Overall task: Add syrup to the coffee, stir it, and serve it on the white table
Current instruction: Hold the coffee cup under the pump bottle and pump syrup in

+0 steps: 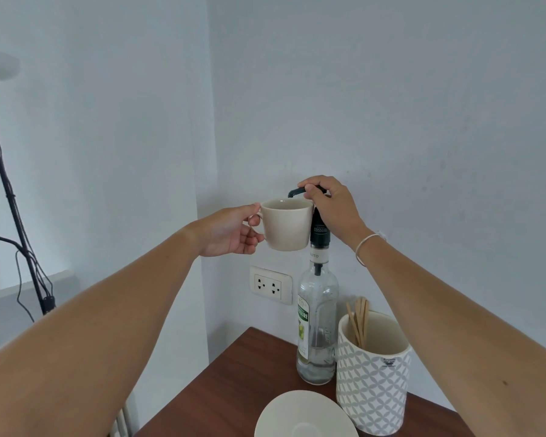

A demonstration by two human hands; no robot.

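Observation:
My left hand (230, 234) holds a cream coffee cup (287, 224) by its handle, lifted up beside the top of the syrup bottle. The black pump spout (295, 193) hangs just over the cup's rim. My right hand (331, 205) lies on top of the pump head, fingers curled over it. The clear glass syrup bottle (317, 323) with a green label stands on the dark wooden table (234, 383); only a little liquid shows at its bottom. What is inside the cup is hidden from this angle.
A patterned grey-and-white holder (372, 380) with several wooden stir sticks (360, 323) stands right of the bottle. A cream saucer (306, 416) lies at the table's near edge. A wall socket (270, 284) sits behind. A black lamp stand with cables (16, 222) rises at the left.

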